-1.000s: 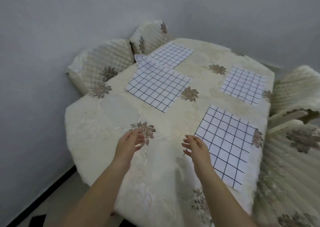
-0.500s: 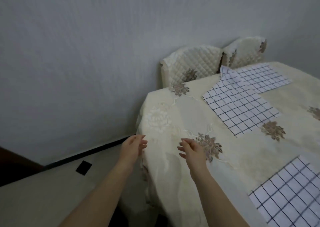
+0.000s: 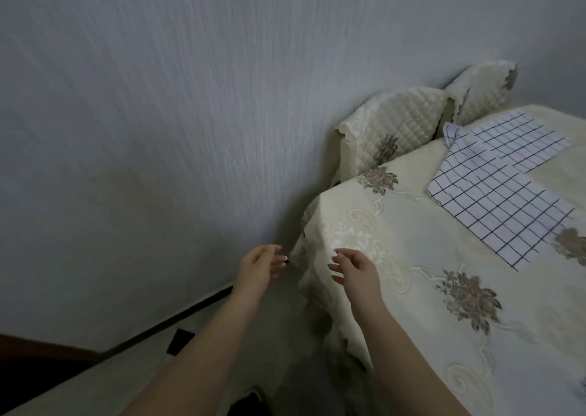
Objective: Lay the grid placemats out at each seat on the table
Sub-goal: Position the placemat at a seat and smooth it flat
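On the cream embroidered worktop (image 3: 421, 244) two white black-gridded placemats (image 3: 498, 206) already lie, other seats unseen, while left hand (image 3: 258, 268) and right hand (image 3: 356, 273) hover empty, grip spread.

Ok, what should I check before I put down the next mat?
1. Left hand free: ok, open and empty.
2. Right hand free: ok, open and empty.
3. Next mat ready: not ok, neither hand has one and no spare is in view.
4. Nearer white black-grid placemat on the cream embroidered tablecloth: ok.
5. Farther grid placemat apart from the nearer one: not ok, their corners overlap.
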Demonstrator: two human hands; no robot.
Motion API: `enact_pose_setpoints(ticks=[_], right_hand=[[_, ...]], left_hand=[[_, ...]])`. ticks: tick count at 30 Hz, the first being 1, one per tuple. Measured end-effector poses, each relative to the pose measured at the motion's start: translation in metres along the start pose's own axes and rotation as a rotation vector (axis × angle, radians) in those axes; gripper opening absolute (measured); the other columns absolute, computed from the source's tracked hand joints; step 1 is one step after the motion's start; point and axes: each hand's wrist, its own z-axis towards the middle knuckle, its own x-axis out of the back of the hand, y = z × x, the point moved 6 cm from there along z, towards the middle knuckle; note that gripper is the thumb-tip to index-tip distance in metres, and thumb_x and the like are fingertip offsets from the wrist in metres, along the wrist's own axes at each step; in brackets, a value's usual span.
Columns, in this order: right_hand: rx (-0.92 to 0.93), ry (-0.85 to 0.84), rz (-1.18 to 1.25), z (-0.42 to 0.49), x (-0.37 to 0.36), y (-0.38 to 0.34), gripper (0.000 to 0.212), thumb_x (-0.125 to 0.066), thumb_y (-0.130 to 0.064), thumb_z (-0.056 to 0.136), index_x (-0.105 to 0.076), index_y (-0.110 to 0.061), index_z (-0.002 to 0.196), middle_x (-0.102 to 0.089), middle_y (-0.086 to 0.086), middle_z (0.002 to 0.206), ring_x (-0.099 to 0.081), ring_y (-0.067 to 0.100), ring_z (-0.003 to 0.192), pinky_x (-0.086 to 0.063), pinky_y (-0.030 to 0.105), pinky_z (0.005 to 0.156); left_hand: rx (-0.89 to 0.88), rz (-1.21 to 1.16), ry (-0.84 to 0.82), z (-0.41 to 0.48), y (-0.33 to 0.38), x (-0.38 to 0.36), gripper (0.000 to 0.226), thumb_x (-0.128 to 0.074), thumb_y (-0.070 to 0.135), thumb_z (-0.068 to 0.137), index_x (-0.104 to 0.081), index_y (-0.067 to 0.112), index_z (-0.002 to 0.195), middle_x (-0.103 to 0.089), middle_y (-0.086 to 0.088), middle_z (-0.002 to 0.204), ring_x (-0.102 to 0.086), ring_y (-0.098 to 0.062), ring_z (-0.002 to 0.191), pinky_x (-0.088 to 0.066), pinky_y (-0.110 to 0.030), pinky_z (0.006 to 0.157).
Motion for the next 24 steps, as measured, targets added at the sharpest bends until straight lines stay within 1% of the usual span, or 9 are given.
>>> enact_pose_setpoints(ticks=[2,4,7,10,14,18,20,22,24], right_hand=[[-0.003,0.028,0.000,0.002,-0.012,-0.004,0.021,-0.049,-0.018,0.096,-0.064,-0.013,0.110,-0.068,0.002,0.102,-0.068,0.017,0.091,-0.057,0.034,0.083],[-0.022,0.063,0.004,0.004,-0.017,-0.004,0.019,-0.049,-0.019,0.097,-0.064,-0.015,0.109,-0.067,0.001,0.101,-0.068,0.017,0.090,-0.058,0.033,0.082],[-0.053,0.134,0.027,0.011,-0.013,-0.001,0.019,-0.050,-0.015,0.096,-0.065,-0.012,0.108,-0.068,0.005,0.102,-0.069,0.020,0.089,-0.058,0.039,0.083],[-0.079,0.195,0.045,0.022,-0.008,0.001,0.020,-0.051,-0.013,0.094,-0.066,-0.010,0.106,-0.069,0.007,0.100,-0.069,0.020,0.087,-0.058,0.040,0.083],[-0.103,0.264,0.080,0.036,0.003,0.003,0.017,-0.052,-0.012,0.093,-0.067,-0.011,0.102,-0.070,0.006,0.096,-0.070,0.019,0.086,-0.058,0.038,0.079],[-0.119,0.364,0.113,0.061,0.022,0.006,0.017,-0.053,-0.010,0.092,-0.067,-0.009,0.102,-0.071,0.009,0.094,-0.070,0.021,0.084,-0.057,0.038,0.077],[-0.134,0.414,0.144,0.076,0.031,0.005,0.017,-0.052,-0.010,0.092,-0.067,-0.009,0.101,-0.071,0.010,0.093,-0.070,0.022,0.083,-0.057,0.038,0.077],[-0.135,0.454,0.175,0.091,0.036,0.003,0.017,-0.052,-0.009,0.092,-0.067,-0.010,0.099,-0.071,0.010,0.091,-0.070,0.021,0.082,-0.057,0.037,0.076],[-0.135,0.481,0.208,0.105,0.041,-0.002,0.015,-0.052,-0.009,0.092,-0.067,-0.011,0.096,-0.071,0.010,0.090,-0.070,0.022,0.081,-0.057,0.036,0.074]], left_hand=[[0.015,-0.002,-0.023,0.017,0.007,0.004,0.020,-0.048,0.019,0.098,-0.066,0.018,0.089,-0.071,-0.009,0.088,-0.066,-0.025,0.090,-0.051,-0.041,0.088],[0.029,0.015,-0.059,0.030,0.013,0.002,0.020,-0.048,0.019,0.097,-0.067,0.015,0.093,-0.072,-0.008,0.088,-0.067,-0.023,0.088,-0.052,-0.040,0.085],[0.031,0.044,-0.136,0.045,0.021,-0.009,0.020,-0.048,0.019,0.097,-0.068,0.016,0.096,-0.073,-0.007,0.090,-0.068,-0.021,0.088,-0.054,-0.036,0.083],[0.044,0.045,-0.184,0.061,0.028,-0.025,0.021,-0.048,0.017,0.096,-0.068,0.011,0.100,-0.072,-0.008,0.087,-0.068,-0.020,0.083,-0.054,-0.035,0.080],[0.063,0.103,-0.264,0.082,0.029,-0.054,0.019,-0.051,0.021,0.094,-0.069,0.015,0.097,-0.074,-0.008,0.090,-0.069,-0.021,0.088,-0.053,-0.037,0.082],[0.053,0.133,-0.339,0.103,0.036,-0.092,0.019,-0.053,0.022,0.094,-0.070,0.014,0.095,-0.073,-0.010,0.089,-0.068,-0.024,0.088,-0.053,-0.040,0.084],[0.031,0.180,-0.383,0.113,0.044,-0.110,0.020,-0.051,0.022,0.095,-0.070,0.016,0.092,-0.073,-0.009,0.088,-0.067,-0.021,0.086,-0.051,-0.037,0.081],[0.025,0.206,-0.423,0.124,0.052,-0.130,0.021,-0.050,0.020,0.096,-0.070,0.014,0.094,-0.072,-0.009,0.089,-0.067,-0.019,0.084,-0.051,-0.033,0.077],[0.018,0.245,-0.446,0.139,0.061,-0.150,0.022,-0.050,0.020,0.095,-0.070,0.012,0.098,-0.072,-0.010,0.090,-0.068,-0.020,0.086,-0.054,-0.033,0.077]])
